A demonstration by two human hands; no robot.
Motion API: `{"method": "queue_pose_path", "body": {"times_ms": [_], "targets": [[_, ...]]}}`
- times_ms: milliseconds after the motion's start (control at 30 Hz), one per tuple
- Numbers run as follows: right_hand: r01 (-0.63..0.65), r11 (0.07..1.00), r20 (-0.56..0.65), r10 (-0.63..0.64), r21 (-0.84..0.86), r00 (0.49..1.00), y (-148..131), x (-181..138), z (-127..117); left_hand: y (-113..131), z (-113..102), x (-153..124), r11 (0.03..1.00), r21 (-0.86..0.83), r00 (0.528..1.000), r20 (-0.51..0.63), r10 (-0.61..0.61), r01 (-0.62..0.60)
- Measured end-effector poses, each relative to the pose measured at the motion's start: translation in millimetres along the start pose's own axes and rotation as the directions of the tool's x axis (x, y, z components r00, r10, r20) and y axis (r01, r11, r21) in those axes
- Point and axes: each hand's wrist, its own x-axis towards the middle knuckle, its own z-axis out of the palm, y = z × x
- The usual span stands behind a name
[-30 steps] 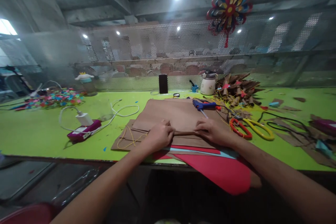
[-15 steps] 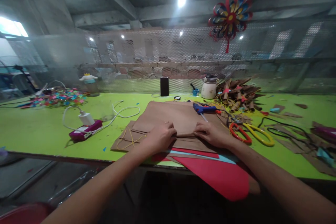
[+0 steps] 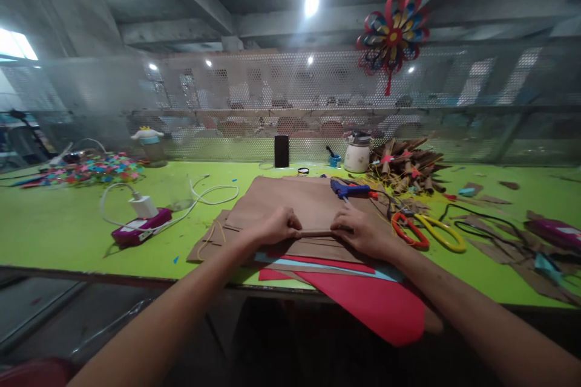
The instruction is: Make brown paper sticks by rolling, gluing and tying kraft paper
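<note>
1. By the left hand (image 3: 279, 225), fingers bent, the near end of a narrow brown paper roll (image 3: 318, 233) is pinched on its left side.
2. By the right hand (image 3: 363, 232), the roll's right side is gripped in the same way; the roll is placed over brown sheets (image 3: 290, 198) on the green table (image 3: 213, 208), near its front edge.
3. Behind the sheets, a white jug (image 3: 357, 158) is capped with a grey lid (image 3: 359, 138); its contents are hidden.
4. Just left of it, a small blue pot (image 3: 335, 161) is seen, out of which a dark handle (image 3: 330, 150) is slanted.
5. At the far left, a clear bottle (image 3: 154, 154) is topped with a white, yellow-crowned figure (image 3: 146, 133); what is held inside cannot be made out.
6. Beside that bottle, coloured stars (image 3: 106, 168) are heaped loose.
</note>
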Motion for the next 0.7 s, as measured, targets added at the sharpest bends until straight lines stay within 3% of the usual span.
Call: {"method": "queue_pose_path", "body": {"times_ms": [133,333,433,600,700], "targets": [[-0.078,0.996,0.013,0.077,0.033,0.997,3,0,4,-1,-2,2,0.994,-0.086,0.995,0.076,-0.058,0.065],[-0.195,0.974,0.055,0.19,0.115,0.98,9,0,4,-2,-1,3,0.994,-0.092,0.997,0.051,-0.059,0.064],[-0.179,0.977,0.056,0.173,0.116,0.983,4,1,2,-3,-2,3,0.995,-0.095,0.997,0.069,-0.029,0.036],[-0.04,0.998,-0.032,0.041,0.048,0.999,-4,2,2,-3,-2,3,1.0,-0.006,1.0,0.026,0.01,-0.01],[-0.05,0.996,-0.04,0.053,0.069,0.998,-2,2,7,-2,0,2,0.999,0.031,1.0,-0.001,0.009,-0.009]]}}
